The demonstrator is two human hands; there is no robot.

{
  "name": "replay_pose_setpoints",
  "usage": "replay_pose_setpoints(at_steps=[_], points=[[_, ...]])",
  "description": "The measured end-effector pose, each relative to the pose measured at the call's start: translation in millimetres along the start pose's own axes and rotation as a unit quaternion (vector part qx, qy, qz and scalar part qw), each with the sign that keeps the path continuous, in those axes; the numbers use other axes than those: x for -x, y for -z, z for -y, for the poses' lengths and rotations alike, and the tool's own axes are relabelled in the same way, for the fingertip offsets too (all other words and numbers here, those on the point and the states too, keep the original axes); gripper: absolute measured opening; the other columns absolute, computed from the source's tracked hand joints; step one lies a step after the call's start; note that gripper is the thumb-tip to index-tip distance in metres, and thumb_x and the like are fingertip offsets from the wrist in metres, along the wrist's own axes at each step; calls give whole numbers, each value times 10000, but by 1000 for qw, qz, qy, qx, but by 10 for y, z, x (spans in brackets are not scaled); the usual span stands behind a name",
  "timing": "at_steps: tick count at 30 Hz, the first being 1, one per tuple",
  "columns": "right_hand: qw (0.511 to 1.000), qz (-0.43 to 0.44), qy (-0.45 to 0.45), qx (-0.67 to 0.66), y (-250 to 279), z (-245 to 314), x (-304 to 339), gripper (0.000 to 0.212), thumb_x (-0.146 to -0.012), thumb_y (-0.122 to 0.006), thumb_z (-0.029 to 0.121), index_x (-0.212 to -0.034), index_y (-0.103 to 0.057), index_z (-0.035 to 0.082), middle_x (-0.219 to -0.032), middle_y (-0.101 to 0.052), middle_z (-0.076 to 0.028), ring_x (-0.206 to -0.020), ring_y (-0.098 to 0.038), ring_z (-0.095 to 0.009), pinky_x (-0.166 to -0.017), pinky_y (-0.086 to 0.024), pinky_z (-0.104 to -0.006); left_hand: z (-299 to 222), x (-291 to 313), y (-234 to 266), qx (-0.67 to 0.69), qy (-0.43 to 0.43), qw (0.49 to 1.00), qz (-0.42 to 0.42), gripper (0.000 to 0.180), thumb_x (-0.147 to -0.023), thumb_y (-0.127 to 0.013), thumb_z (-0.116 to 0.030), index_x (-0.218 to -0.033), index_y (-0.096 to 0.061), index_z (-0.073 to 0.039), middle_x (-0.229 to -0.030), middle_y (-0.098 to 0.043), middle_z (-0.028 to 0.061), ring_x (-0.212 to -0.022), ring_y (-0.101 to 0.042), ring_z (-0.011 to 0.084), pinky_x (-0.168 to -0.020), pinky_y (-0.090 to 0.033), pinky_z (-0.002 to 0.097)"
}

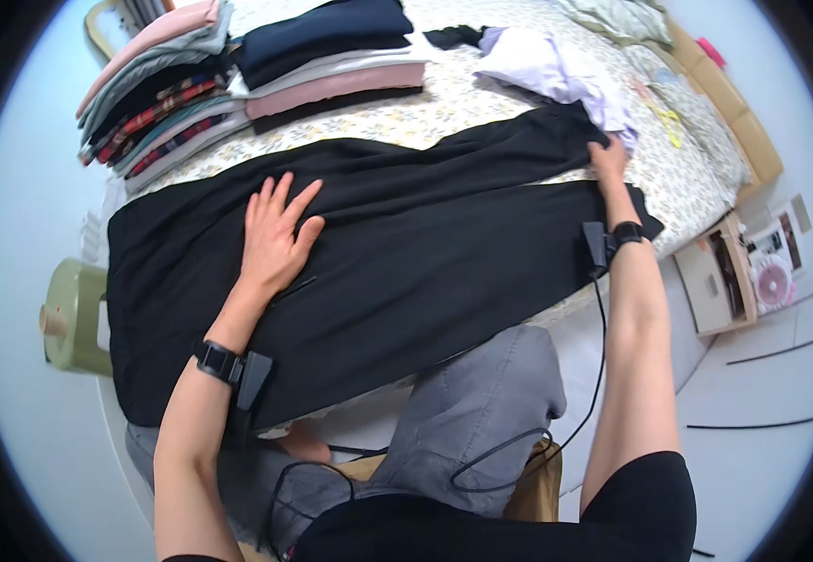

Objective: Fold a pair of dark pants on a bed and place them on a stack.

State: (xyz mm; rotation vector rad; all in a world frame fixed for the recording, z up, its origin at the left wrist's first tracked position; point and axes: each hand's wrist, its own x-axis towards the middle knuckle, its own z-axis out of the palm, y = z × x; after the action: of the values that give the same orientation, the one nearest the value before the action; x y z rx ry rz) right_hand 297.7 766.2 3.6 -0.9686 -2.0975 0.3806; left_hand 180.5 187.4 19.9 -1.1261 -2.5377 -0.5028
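Fingers of my left hand (275,244) lay spread and flat, gripping nothing, as the head view showed them pressed against the black trousers (425,267). That open palm probably kept the cloth smooth and stopped it from sliding. My right hand (610,161) was well off to the right, its fingers bent round the end of the far leg and grasping it, I judged to hold that leg out straight. My right forearm crossed above the near leg, and a strip of patterned sheet (453,122) showed between the two legs.

The trousers lay stretched across the near side of the bed, their wide end at my left, in front of my knees, perhaps so both ends stayed within reach. Beyond them stood two stacks, a left pile (158,103) and a right pile (331,61) of folded clothes, likely set back to leave room. A crumpled lilac garment (542,70) lay beyond my right hand.
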Motion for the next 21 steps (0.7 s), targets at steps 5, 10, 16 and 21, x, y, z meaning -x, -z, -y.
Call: replay_pose_setpoints(at_steps=[5, 10, 16, 21], points=[[988, -61, -95, 106, 90, -408, 125, 347, -796, -515, 219, -1109, -595, 93, -1045, -622, -196, -994, -580, -352, -873, -440, -422, 29, -47, -57, 43, -2, 999, -10, 508, -954, -300, -480, -1314, -480, -171, -1387, -389, 162, -1306, -306, 351, -1085, -181, 440], [996, -91, -8, 6, 7, -288, 183, 340, -822, -480, 251, -1071, -611, 60, -1029, -621, -215, -969, -584, -370, -848, -446, -424, 255, -431, 123, 283, 117, 948, -84, 300, -921, -517, -238, -1155, -603, -71, -1124, -610, 127, -1071, -557, 211, -926, -401, 299], [973, -212, -67, -55, 86, -153, 269, 360, -776, -450, 174, -1045, -567, -35, -1044, -580, -258, -1013, -555, -364, -892, -418, -405, 110, -1178, -128, 123, -51, 991, 23, 309, -819, -647, -230, -1067, -637, -46, -963, -666, 106, -901, -624, 226, -813, -466, 314], [974, -201, -72, -77, 62, -127, 265, 371, -782, -466, 193, -1063, -558, -31, -1069, -572, -246, -1023, -551, -355, -904, -414, -394, 300, -1628, -275, 232, 62, 969, -57, 219, -826, -621, -233, -888, -680, -31, -795, -661, 176, -734, -643, 278, -681, -485, 357]])
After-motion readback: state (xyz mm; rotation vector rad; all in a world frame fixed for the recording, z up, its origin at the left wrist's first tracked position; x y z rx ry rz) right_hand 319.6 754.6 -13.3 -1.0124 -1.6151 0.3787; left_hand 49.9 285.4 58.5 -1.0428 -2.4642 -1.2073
